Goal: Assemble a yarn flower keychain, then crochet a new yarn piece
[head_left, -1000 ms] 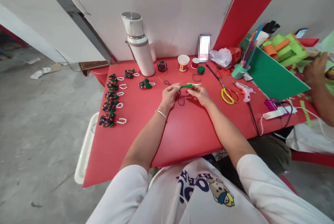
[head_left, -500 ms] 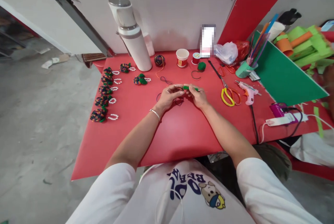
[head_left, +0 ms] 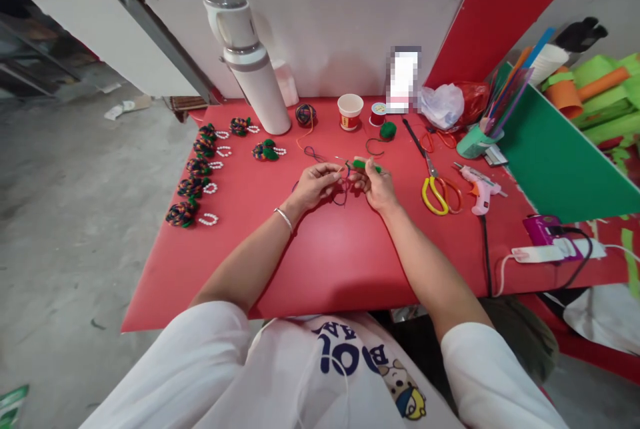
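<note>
On the red surface [head_left: 330, 249], seven seemingly complete yarn pieces [head_left: 183, 213] are lying at the left, while centrally the left hand [head_left: 316, 187] is pinching apparently barely worked yarn [head_left: 347, 170] and the right hand [head_left: 379, 187] is gripping a green-handled tool [head_left: 359, 165].

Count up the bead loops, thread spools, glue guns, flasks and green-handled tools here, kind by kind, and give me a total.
Bead loops: 7
Thread spool: 1
Glue gun: 1
Flask: 1
Green-handled tool, in the right hand: 1
Total: 11
</note>
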{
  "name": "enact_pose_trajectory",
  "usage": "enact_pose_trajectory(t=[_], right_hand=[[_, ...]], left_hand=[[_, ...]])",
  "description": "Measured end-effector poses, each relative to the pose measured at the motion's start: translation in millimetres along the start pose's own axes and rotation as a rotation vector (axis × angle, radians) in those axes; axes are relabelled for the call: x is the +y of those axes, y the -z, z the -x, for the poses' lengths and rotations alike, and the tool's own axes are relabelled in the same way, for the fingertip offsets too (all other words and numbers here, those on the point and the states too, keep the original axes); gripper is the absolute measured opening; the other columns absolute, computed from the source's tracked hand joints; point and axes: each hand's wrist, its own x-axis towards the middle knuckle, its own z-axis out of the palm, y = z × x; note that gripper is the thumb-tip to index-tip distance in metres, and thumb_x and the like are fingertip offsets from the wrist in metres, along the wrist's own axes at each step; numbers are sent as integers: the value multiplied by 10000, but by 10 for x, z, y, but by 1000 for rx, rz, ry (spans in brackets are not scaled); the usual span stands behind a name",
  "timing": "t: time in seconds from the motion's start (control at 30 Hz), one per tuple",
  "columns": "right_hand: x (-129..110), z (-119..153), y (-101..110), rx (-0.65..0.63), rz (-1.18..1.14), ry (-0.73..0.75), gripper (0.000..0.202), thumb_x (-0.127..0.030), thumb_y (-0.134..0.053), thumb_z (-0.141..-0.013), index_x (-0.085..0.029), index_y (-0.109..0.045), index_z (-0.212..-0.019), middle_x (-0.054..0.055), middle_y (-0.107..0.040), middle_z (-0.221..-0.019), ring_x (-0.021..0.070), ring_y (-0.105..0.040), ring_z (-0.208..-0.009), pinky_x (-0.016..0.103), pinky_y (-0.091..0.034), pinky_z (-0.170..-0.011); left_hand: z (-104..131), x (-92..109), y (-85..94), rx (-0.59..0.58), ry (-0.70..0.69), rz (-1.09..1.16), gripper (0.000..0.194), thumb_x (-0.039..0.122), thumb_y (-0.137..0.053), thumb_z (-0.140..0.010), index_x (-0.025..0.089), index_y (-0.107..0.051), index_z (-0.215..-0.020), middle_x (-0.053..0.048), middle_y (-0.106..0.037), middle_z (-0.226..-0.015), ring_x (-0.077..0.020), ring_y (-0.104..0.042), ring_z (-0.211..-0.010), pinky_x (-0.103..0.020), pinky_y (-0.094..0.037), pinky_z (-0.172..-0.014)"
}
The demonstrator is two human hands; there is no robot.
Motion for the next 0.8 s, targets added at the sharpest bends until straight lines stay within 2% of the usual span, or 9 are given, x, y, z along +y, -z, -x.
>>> enact_pose_trajectory(t=[0.13, 0.2, 0.3, 0.4, 0.5, 0.57, 0.63, 0.73, 0.8], right_hand=[[-8, 5, -19, 20, -15, 4, 616, -777, -817, -706, -242, -797, -1009, 40, -823, -932, 147, -725, -685, 246, -528, -533], [-6, 7, -24, 24, 1, -1, 614, -785, -793, -731, -239, -794, -1010, 42, -828, -934, 163, -745, -712, 246, -531, -526], [3, 7, -14, 1, 28, -7, 625, -805, -746, -768, -235, -786, -1019, 50, -832, -948, 183, -774, -782, 246, -540, -528], [12, 3, 10, -23, 35, 14, 639, -817, -728, -776, -239, -775, -1044, 45, -831, -949, 174, -776, -788, 236, -541, -526], [15, -4, 34, -19, 34, 24, 653, -822, -713, -788, -241, -761, -1081, 42, -830, -954, 148, -758, -736, 222, -538, -519], [18, -10, 47, -11, 45, 24, 652, -822, -689, -812, -238, -754, -1096, 45, -832, -973, 132, -738, -700, 222, -543, -523], [21, -14, 57, -13, 56, 34, 641, -817, -669, -835, -236, -752, -1095, 49, -833, -989, 124, -721, -680, 224, -543, -524], [25, -15, 62, -34, 50, 57, 619, -806, -690, -826, -239, -763, -1065, 41, -833, -966, 118, -700, -661, 219, -525, -512], [27, -10, 56, -37, 62, 66, 608, -800, -698, -825, -238, -772, -1045, 35, -828, -930, 119, -690, -653, 222, -521, -516]], left_hand=[[32, 74, -58, 19, -33, 65, 418, 371, -937, -598, 177, -615, -779, -27, -740, -776, -116, -613, -481, -179, -284, -326], [41, 77, -90, 36, -25, 43, 392, 371, -908, -598, 164, -587, -686, -51, -741, -795, -113, -599, -468, -193, -282, -327], [45, 21, -139, 106, -38, -89, 315, 395, -863, -666, 131, -693, -685, -63, -713, -743, -82, -508, -415, -226, -295, -356], [58, -46, -176, 159, -163, -257, 394, 467, -813, -761, 135, -695, -584, -110, -741, -819, -90, -522, -463, -265, -368, -419], [79, -69, -177, 138, -361, -473, 448, 476, -767, -828, 155, -677, -528, -152, -776, -967, -187, -686, -754, -305, -534, -642], [80, -69, -163, 182, -447, -604, 394, 461, -730, -859, 157, -729, -609, -150, -782, -1052, -227, -709, -905, -340, -567, -795], [65, -73, -151, 260, -474, -669, 311, 442, -707, -869, 153, -799, -801, -136, -775, -1130, -219, -705, -936, -344, -566, -842], [41, -97, -167, 281, -452, -584, 336, 419, -757, -841, 143, -798, -1027, -130, -761, -1169, -192, -710, -912, -300, -566, -785], [47, -109, -202, 235, -366, -400, 395, 417, -800, -829, 128, -770, -1096, -123, -768, -1068, -152, -698, -750, -262, -542, -649]])
